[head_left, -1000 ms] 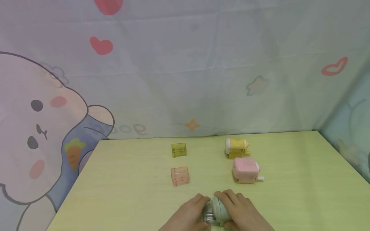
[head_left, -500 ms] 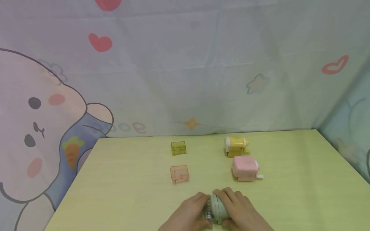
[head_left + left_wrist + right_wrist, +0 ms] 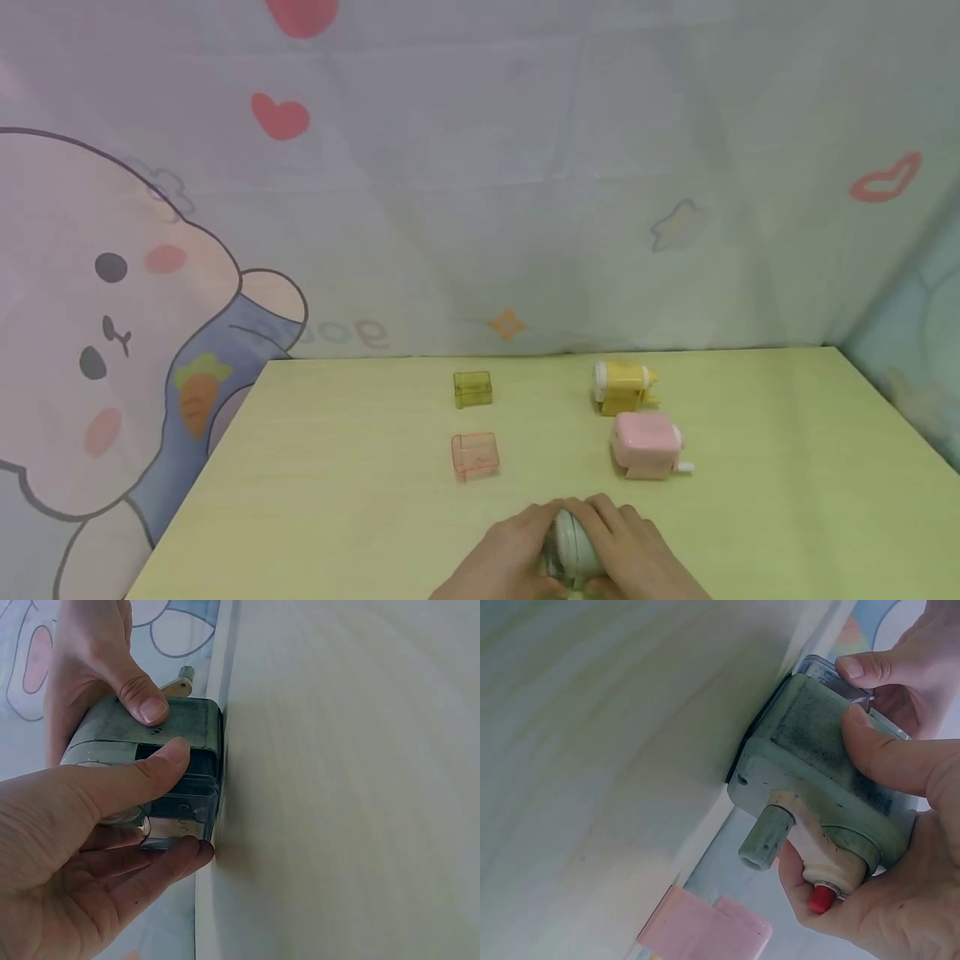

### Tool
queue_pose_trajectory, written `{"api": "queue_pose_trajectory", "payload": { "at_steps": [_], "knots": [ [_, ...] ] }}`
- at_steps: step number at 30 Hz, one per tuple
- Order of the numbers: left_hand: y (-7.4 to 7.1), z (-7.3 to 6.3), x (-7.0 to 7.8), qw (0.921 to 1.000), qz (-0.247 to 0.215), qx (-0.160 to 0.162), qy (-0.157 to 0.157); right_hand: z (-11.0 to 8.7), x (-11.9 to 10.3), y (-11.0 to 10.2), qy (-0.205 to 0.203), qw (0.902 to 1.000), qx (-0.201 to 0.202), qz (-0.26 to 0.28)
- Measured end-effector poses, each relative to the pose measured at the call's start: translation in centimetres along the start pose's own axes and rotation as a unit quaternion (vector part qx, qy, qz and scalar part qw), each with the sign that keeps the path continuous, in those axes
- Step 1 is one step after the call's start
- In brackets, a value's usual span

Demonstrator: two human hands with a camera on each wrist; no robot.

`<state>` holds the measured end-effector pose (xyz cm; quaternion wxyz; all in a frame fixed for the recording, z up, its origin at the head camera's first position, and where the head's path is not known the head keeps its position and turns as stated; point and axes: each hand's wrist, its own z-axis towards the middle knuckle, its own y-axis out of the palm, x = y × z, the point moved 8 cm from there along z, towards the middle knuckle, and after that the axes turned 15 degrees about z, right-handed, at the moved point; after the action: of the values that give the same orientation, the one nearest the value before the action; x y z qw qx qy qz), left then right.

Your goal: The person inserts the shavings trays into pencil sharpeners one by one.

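Observation:
A pale green crank pencil sharpener (image 3: 579,550) stands near the front edge of the table, between both hands. My right hand (image 3: 637,550) grips its body from the right, thumb lying along one side. In the right wrist view its crank handle (image 3: 810,840) points toward the camera, with a red tip (image 3: 821,898) beside it. A clear shavings drawer (image 3: 180,825) sits partly in the sharpener's opposite end. My left hand (image 3: 506,554) pinches that drawer between thumb and fingers, and covers most of it in the head view.
Farther back on the light table (image 3: 337,467) stand a pink crank sharpener (image 3: 647,446) and a yellow one (image 3: 622,387). To their left lie a clear red-edged drawer (image 3: 476,456) and an olive drawer (image 3: 473,389). A printed cloth (image 3: 465,183) hangs behind the table.
The left hand has moved right, toward the right hand, and the clear drawer has slid farther into the green sharpener. Less of the drawer shows now. The camera view has shifted slightly.

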<state>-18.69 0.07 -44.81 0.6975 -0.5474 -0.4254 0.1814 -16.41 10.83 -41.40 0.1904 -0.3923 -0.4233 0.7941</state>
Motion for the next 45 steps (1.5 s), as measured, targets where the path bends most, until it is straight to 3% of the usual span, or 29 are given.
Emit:
{"api": "queue_pose_trajectory", "payload": {
  "at_steps": [9,20,28,45],
  "knots": [
    [-0.1,0.34,0.42,0.9993,0.036,0.009,0.003,-0.15,0.07,0.0,-0.028,0.9989,0.022,-0.03],
    [0.29,0.37,0.3,0.9997,0.022,0.002,-0.012,-0.19,0.06,0.12,-0.043,0.9982,0.033,-0.025],
    [0.6,0.76,0.39,0.9991,-0.028,0.007,-0.032,-0.31,-0.05,-0.01,-0.024,0.9989,0.032,-0.025],
    [0.37,0.8,0.61,0.9991,-0.013,0.018,-0.037,-0.27,-0.22,-0.13,-0.038,0.9978,0.045,-0.03]
  ]
}}
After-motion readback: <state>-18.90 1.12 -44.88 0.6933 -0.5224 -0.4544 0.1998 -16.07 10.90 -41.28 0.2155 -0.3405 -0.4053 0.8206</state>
